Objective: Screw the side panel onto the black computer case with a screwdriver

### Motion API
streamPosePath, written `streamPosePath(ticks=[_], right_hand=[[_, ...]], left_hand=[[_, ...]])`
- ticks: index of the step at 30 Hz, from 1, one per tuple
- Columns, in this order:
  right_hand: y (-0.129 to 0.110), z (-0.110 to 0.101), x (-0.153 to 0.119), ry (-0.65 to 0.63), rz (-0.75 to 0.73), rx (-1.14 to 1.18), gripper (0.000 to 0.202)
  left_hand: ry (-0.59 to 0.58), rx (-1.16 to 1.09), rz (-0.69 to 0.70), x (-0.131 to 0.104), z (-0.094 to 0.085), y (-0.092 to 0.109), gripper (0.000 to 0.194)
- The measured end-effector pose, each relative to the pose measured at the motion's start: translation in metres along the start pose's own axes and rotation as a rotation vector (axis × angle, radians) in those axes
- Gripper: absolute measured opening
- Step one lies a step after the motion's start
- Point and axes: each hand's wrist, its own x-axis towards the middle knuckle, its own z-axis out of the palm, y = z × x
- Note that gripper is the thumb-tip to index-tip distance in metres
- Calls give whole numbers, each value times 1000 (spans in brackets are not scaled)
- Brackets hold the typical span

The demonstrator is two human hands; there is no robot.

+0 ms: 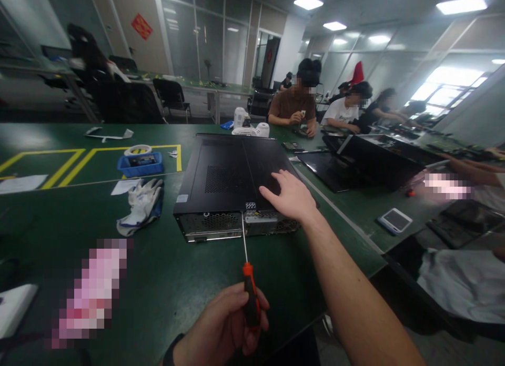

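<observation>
A black computer case (224, 161) lies flat on the green table, its perforated metal rear edge facing me. My left hand (232, 313) is closed around the black and orange handle of a screwdriver (251, 295). The screwdriver's shaft points away from me, and its tip meets the upper rear edge of the case near the middle; the exact contact is too small to make out. On the right part of the case's top panel rests my right hand (290, 195), palm down with fingers spread.
Left of the case are white-and-grey gloves (142, 205), a blue tray (141, 165) and a tape roll (138, 150). White devices (250, 125) stand behind it. Rightward are a black panel (327, 169), an opened case (379, 158) and a handheld device (395, 220). Several people sit beyond.
</observation>
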Motion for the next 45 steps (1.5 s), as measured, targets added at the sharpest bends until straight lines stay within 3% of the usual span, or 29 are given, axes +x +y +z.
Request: streamPosePath(ticks=[35, 39, 45], right_hand=[[0, 0, 0, 19, -14, -15, 78], [-1, 0, 0, 14, -10, -2, 78], [1, 2, -1, 28, -17, -4, 78]], left_hand=[[-23, 103, 34, 1, 3, -4, 39], [29, 68, 20, -1, 5, -1, 39], [-9, -24, -35, -1, 6, 2, 39]])
